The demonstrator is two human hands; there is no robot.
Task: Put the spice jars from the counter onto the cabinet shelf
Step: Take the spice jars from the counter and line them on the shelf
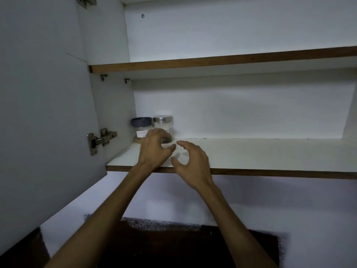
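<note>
Both hands hold nothing: left hand (154,147) and right hand (190,162), fingers loosely curled, hover over the white lower cabinet shelf (251,153). Blue-lidded labelled jar (141,128) and steel-lidded glass jar (163,124) holding pale powder stand touching in its back-left corner.

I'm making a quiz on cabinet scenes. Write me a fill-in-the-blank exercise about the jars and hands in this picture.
1. The jar with the dark blue lid stands to the ____ of the jar with the metal lid.
2. Both jars stand on the ____ shelf.
3. The left hand and the right hand hold ____.
4. The cabinet door is ____.

Missing words: left; lower; nothing; open
</note>
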